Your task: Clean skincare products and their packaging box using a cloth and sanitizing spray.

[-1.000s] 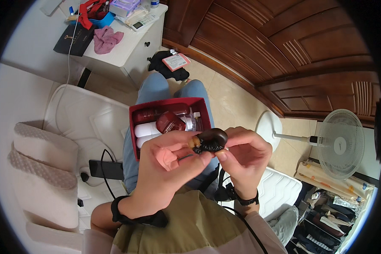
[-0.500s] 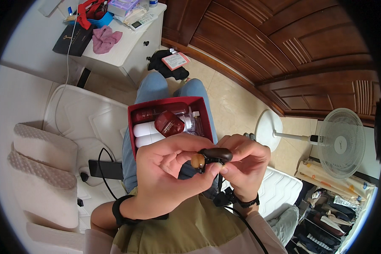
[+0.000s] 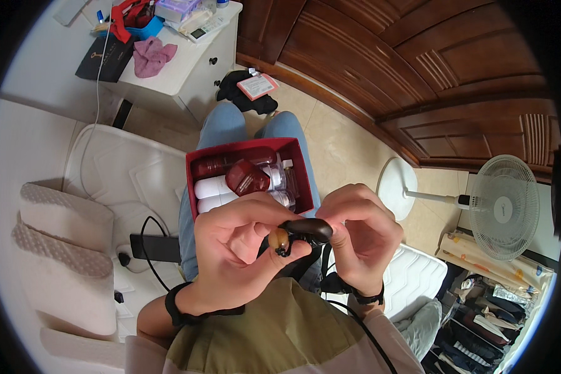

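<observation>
Above my lap I hold a small glossy piece [image 3: 311, 230], dark brown and oval, with an amber-coloured rounded part and black bits beside it; I cannot tell its exact kind. My left hand [image 3: 238, 246] pinches it between thumb and fingers at the amber end. My right hand [image 3: 366, 240] is closed at its dark end, thumb and forefinger together against it. Just beyond my hands, a red open box [image 3: 193, 157] rests on my thighs. In it lie white bottles [image 3: 213, 187], a dark red bottle [image 3: 258, 156], a dark red jar [image 3: 248, 177] and small clear bottles.
A black phone [image 3: 156, 248] lies on the pale mattress to my left. Black cables run by both wrists. A white cabinet [image 3: 193, 81] stands ahead with clutter on top. Black cloth [image 3: 230, 90] is on the floor. To the right stands a white fan [image 3: 503, 207].
Both hands have shifted slightly, and the brown piece has moved a little left. My right hand has drawn back toward its dark end, with its thumb no longer over the middle.
</observation>
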`<action>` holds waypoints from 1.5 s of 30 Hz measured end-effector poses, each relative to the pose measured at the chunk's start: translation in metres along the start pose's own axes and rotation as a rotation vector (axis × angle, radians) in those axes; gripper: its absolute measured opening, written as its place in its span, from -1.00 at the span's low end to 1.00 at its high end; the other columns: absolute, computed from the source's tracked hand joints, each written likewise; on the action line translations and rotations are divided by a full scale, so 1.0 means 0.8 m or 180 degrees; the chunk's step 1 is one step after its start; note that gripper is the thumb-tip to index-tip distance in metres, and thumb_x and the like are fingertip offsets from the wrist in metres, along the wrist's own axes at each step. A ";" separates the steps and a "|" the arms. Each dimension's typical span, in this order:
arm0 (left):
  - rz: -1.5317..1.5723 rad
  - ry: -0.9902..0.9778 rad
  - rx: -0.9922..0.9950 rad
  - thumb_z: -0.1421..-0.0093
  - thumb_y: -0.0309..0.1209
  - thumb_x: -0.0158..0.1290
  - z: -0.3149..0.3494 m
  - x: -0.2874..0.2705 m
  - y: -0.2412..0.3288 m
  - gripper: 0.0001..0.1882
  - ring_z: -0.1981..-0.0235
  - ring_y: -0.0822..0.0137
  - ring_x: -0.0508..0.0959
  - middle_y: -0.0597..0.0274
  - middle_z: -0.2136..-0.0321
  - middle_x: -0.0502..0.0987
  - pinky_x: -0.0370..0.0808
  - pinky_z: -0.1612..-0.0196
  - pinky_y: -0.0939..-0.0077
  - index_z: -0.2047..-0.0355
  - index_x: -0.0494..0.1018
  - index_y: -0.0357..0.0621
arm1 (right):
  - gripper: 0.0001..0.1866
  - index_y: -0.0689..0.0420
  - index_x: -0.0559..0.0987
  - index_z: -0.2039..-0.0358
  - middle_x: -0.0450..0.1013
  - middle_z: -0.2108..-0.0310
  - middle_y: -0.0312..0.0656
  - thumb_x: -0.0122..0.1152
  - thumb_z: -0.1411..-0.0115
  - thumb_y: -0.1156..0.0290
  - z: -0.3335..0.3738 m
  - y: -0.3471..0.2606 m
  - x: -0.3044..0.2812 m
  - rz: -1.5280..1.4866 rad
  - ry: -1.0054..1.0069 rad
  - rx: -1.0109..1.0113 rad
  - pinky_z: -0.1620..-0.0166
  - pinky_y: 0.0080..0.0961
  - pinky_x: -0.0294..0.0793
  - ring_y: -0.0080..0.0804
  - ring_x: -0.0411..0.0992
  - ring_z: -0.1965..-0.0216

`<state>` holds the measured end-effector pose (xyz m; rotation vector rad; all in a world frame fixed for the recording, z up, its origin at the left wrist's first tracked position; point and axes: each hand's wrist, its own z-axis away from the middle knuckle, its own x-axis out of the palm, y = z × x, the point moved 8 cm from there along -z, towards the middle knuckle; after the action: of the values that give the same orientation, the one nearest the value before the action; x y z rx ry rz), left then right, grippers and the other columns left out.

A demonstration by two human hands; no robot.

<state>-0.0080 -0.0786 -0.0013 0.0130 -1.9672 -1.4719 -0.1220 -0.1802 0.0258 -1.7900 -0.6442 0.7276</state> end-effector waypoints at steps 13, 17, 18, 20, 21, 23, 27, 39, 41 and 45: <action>0.0925 0.0721 -0.0936 -0.12 -0.66 0.21 0.005 -0.014 -0.026 -0.79 0.24 0.42 0.57 0.15 0.27 0.56 0.55 0.15 0.53 0.23 0.46 -0.35 | -0.79 0.34 0.56 0.30 0.53 0.34 -0.04 0.33 -0.01 0.73 0.014 0.001 0.001 -0.0010 0.0695 -0.0229 0.25 -0.49 0.47 -0.30 0.50 0.35; 0.1132 0.0718 -0.1106 -0.12 -0.64 0.21 0.007 -0.004 -0.024 -0.81 0.28 0.42 0.59 0.15 0.29 0.58 0.55 0.17 0.54 0.26 0.47 -0.32 | -0.77 0.34 0.57 0.31 0.53 0.36 -0.06 0.31 0.03 0.76 0.008 -0.020 0.006 0.0493 0.0585 -0.0654 0.31 -0.47 0.47 -0.29 0.49 0.38; 0.1167 0.0753 -0.1118 -0.12 -0.64 0.22 0.009 -0.005 -0.025 -0.82 0.29 0.42 0.60 0.16 0.29 0.58 0.55 0.17 0.54 0.27 0.47 -0.30 | -0.77 0.34 0.57 0.31 0.53 0.36 -0.06 0.31 0.03 0.76 0.007 -0.018 0.005 0.0484 0.0587 -0.0659 0.31 -0.47 0.47 -0.29 0.49 0.38; 0.1145 0.0678 -0.1101 -0.12 -0.63 0.22 0.011 -0.005 -0.027 -0.82 0.29 0.41 0.60 0.16 0.29 0.59 0.55 0.16 0.54 0.27 0.47 -0.29 | -0.77 0.33 0.57 0.31 0.52 0.37 -0.07 0.30 0.04 0.78 0.006 -0.021 0.006 0.0440 0.0496 -0.0793 0.32 -0.46 0.45 -0.29 0.48 0.40; 0.1133 0.0603 -0.1087 -0.12 -0.63 0.22 0.011 -0.003 -0.027 -0.81 0.29 0.41 0.60 0.17 0.28 0.59 0.56 0.16 0.54 0.26 0.47 -0.28 | -0.77 0.33 0.57 0.31 0.52 0.37 -0.07 0.30 0.04 0.78 0.006 -0.022 0.005 0.0448 0.0501 -0.0790 0.32 -0.46 0.45 -0.29 0.48 0.40; 0.1244 0.0669 -0.1120 -0.12 -0.63 0.22 0.013 -0.001 -0.028 -0.80 0.28 0.41 0.60 0.17 0.28 0.59 0.56 0.15 0.54 0.25 0.47 -0.29 | -0.79 0.32 0.56 0.33 0.50 0.39 -0.08 0.29 0.04 0.77 0.005 -0.022 0.006 0.0419 0.0498 -0.0727 0.33 -0.45 0.43 -0.28 0.46 0.41; 0.1339 0.0744 -0.1177 -0.12 -0.63 0.22 0.014 0.001 -0.027 -0.78 0.25 0.40 0.60 0.16 0.27 0.59 0.56 0.13 0.54 0.23 0.46 -0.30 | -0.80 0.31 0.55 0.36 0.48 0.40 -0.08 0.28 0.03 0.76 0.006 -0.020 0.006 0.0416 0.0417 -0.0818 0.33 -0.44 0.42 -0.26 0.45 0.41; 0.0952 0.0593 -0.1207 -0.19 -0.53 0.21 0.011 0.000 -0.044 -0.83 0.28 0.47 0.57 0.19 0.26 0.57 0.53 0.15 0.57 0.24 0.47 -0.31 | -0.83 0.28 0.54 0.38 0.47 0.41 -0.08 0.26 0.00 0.76 0.014 -0.014 0.008 0.0747 0.0385 -0.0819 0.29 -0.42 0.46 -0.23 0.45 0.40; 0.0921 0.0606 -0.1188 -0.19 -0.53 0.21 0.012 0.002 -0.046 -0.83 0.28 0.47 0.57 0.21 0.28 0.56 0.52 0.15 0.57 0.25 0.47 -0.30 | -0.83 0.28 0.55 0.38 0.47 0.43 -0.09 0.27 0.00 0.77 0.014 -0.012 0.007 0.0747 0.0454 -0.0738 0.28 -0.42 0.46 -0.24 0.46 0.41; 0.0758 0.0631 -0.1195 -0.19 -0.55 0.19 0.010 -0.007 -0.059 -0.85 0.24 0.48 0.55 0.26 0.29 0.53 0.50 0.15 0.57 0.26 0.45 -0.30 | -0.83 0.29 0.55 0.38 0.48 0.44 -0.11 0.29 0.00 0.75 0.021 0.001 0.007 0.0679 0.0510 -0.0576 0.28 -0.43 0.47 -0.25 0.47 0.41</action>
<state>-0.0249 -0.0870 -0.0459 -0.2235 -1.4593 -1.5894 -0.1304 -0.1661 0.0193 -2.0830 -0.4266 0.6755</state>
